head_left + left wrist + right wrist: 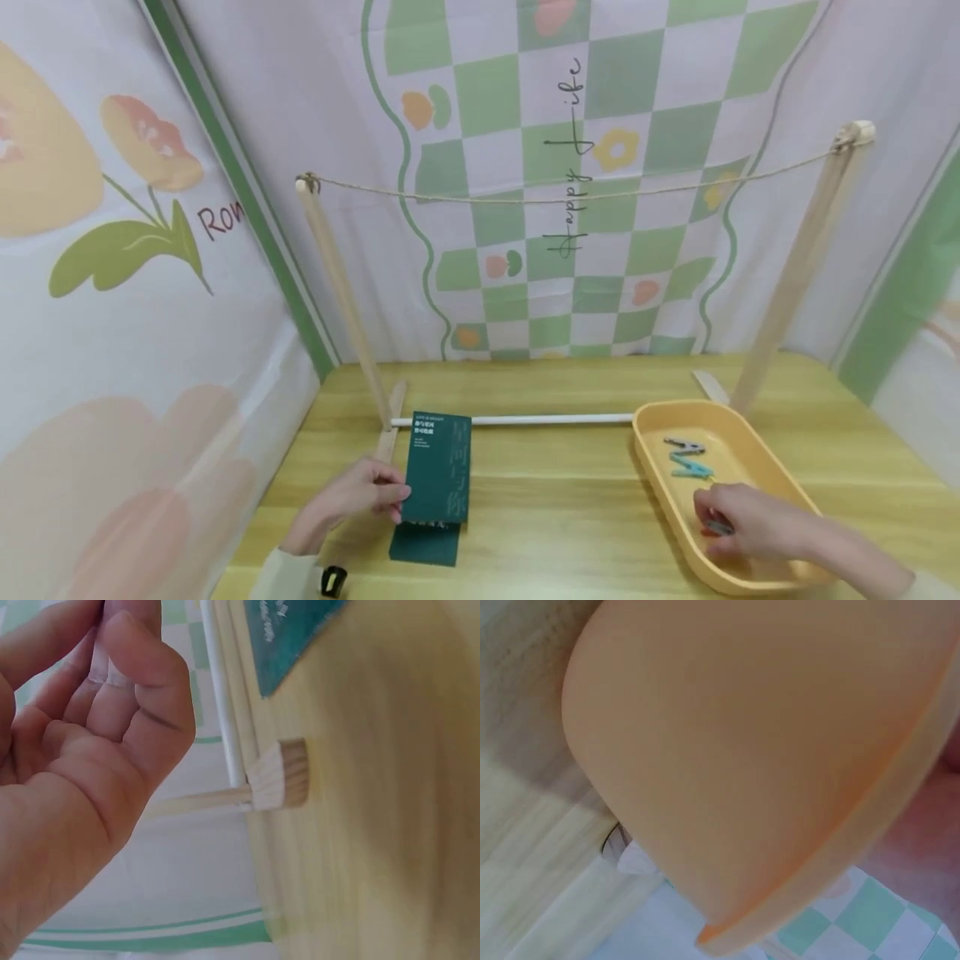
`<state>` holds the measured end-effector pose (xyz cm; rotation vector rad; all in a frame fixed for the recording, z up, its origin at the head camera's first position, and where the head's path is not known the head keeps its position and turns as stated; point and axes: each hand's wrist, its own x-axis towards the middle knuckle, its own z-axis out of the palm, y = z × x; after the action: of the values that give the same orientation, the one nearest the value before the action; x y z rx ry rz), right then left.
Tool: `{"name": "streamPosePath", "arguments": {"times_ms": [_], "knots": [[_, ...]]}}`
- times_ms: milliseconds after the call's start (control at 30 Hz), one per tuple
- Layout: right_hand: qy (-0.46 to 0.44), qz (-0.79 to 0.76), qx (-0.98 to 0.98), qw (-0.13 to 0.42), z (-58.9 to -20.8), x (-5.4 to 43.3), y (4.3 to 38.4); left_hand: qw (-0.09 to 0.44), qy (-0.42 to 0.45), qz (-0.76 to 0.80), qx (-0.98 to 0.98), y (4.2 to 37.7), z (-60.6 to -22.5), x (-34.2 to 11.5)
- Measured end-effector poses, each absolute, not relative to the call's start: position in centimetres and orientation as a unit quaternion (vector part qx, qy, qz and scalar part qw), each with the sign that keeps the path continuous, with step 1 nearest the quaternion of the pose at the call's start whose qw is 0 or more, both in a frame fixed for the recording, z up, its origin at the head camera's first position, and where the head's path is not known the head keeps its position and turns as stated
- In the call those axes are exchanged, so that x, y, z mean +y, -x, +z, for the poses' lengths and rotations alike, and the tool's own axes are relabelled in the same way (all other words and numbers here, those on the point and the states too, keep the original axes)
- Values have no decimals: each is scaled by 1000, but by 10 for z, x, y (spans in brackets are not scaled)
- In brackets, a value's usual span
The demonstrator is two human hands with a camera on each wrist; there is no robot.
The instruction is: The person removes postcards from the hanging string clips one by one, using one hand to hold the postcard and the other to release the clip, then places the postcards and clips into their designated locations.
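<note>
In the head view, my left hand [360, 497] pinches the left edge of a dark green folded card [438, 467] with pale print. A lower green flap [425, 544] shows beneath it, near the tabletop. The left wrist view shows my curled left fingers, their tips cut off at the top, and a corner of the green card [289, 637]. My right hand [757, 525] reaches into a yellow tray [652, 492]; its fingers curl about a greyish clothespin [720, 527], partly hidden. Beyond that hand lie a grey clothespin [685, 446] and a teal clothespin [690, 467].
A string [525, 201] spans two wooden posts, the left post [345, 300] and the right post [795, 275]. A white rod [555, 419] runs low between their feet. Patterned cloth [495, 100] hangs behind the wooden table [555, 517]. The tray's outer wall [735, 750] fills the right wrist view.
</note>
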<state>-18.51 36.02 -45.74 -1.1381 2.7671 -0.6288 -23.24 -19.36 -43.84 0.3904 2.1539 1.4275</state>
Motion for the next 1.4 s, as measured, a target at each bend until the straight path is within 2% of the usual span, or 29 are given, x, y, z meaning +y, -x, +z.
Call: {"name": "streamPosePath", "arguments": {"times_ms": [100, 333, 467, 567, 800, 1000, 1267, 1400], "knots": [[368, -200, 907, 32, -455, 361, 188, 266, -144, 536, 789, 230, -441, -198], [350, -191, 915, 57, -451, 360, 188, 296, -150, 523, 785, 222, -447, -208], [346, -172, 921, 52, -449, 359, 185, 304, -166, 508, 788, 219, -451, -210], [348, -157, 923, 45, -447, 356, 183, 301, -165, 511, 788, 218, -453, -212], [372, -151, 913, 69, -453, 348, 179, 291, -143, 502, 802, 216, -462, -212], [380, -161, 909, 56, -458, 348, 178, 274, -148, 479, 821, 212, -468, -209], [336, -148, 924, 103, -454, 352, 179, 271, -120, 413, 861, 210, -472, -206], [357, -141, 921, 62, -454, 353, 183, 263, -124, 398, 870, 214, -469, -204]]}}
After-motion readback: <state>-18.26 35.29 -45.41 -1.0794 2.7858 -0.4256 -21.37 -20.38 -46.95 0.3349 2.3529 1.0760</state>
